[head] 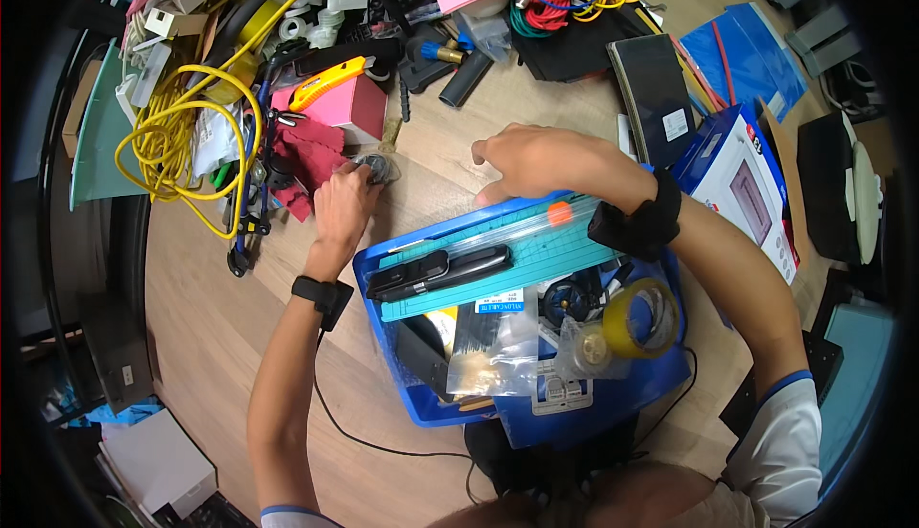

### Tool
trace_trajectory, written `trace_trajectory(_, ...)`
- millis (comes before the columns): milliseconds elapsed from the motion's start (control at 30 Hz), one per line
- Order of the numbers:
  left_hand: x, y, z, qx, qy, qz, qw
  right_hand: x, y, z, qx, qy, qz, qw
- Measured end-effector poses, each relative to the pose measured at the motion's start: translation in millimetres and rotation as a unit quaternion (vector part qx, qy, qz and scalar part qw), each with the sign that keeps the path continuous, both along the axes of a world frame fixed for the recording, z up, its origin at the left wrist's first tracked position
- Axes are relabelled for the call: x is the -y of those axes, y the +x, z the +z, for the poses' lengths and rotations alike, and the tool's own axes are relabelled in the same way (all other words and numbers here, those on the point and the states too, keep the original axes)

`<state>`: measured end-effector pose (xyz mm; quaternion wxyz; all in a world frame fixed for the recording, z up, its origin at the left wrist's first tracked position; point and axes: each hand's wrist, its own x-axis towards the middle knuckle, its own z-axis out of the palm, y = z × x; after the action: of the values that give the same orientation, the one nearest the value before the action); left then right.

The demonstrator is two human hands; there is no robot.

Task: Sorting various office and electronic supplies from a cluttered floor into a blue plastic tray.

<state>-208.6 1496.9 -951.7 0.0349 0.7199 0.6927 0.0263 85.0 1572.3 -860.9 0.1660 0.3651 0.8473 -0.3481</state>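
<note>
My left hand (pixel 343 201) has its fingers on a small dark item in clear plastic (pixel 376 167), beside a red cloth (pixel 305 162); whether it grips the item I cannot tell. My right hand (pixel 528 158) hovers past the far rim of a blue plastic bin (pixel 423 415), fingers apart and holding nothing. In the bin are a teal paper trimmer (pixel 459 278) with a black stapler (pixel 409 274) on it, a bag of nylon cable ties (pixel 495 341) and a roll of yellow tape (pixel 640 318).
A coiled yellow cable (pixel 154 147), an orange utility knife (pixel 327 84) on a pink box (pixel 359 110) and mixed parts lie at the far left. Coiled wires (pixel 549 7) are at the back. On the right are a black notebook (pixel 653 97) and a blue-and-white box (pixel 743 183).
</note>
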Motion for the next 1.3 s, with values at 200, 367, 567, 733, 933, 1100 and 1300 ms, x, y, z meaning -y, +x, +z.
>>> trace_trajectory(200, 13.6, 5.1, 9.0, 0.014, 0.003, -0.045, 0.999, 4.4, 8.0, 0.4, -0.035, 0.005, 0.018, 0.999)
trace_trajectory(367, 26.3, 15.3, 40.8, 0.142, 0.097, -0.062, 0.983, 12.5, 17.1, 17.6, -0.053, 0.022, 0.023, 0.998)
trace_trajectory(567, 61.9, 43.7, 109.2, 0.315, 0.058, 0.037, 0.947, 35.6, 27.5, 37.4, -0.159, 0.044, 0.011, 0.986)
trace_trajectory(733, 102.5, 88.4, 161.2, 0.466, -0.031, 0.078, 0.881, 64.2, 34.2, 52.8, -0.327, 0.006, -0.006, 0.945)
trace_trajectory(933, 149.1, 123.7, 157.1, 0.585, -0.121, 0.119, 0.793, 95.3, 48.8, 55.9, -0.356, -0.209, -0.016, 0.911)
trace_trajectory(1100, 167.3, 140.0, 147.2, 0.573, -0.239, 0.168, 0.765, 113.5, 69.4, 44.3, -0.206, -0.283, -0.046, 0.935)
trace_trajectory(1300, 169.8, 133.6, 146.8, 0.534, -0.259, 0.144, 0.792, 122.9, 88.2, 37.4, -0.036, -0.102, 0.013, 0.994)
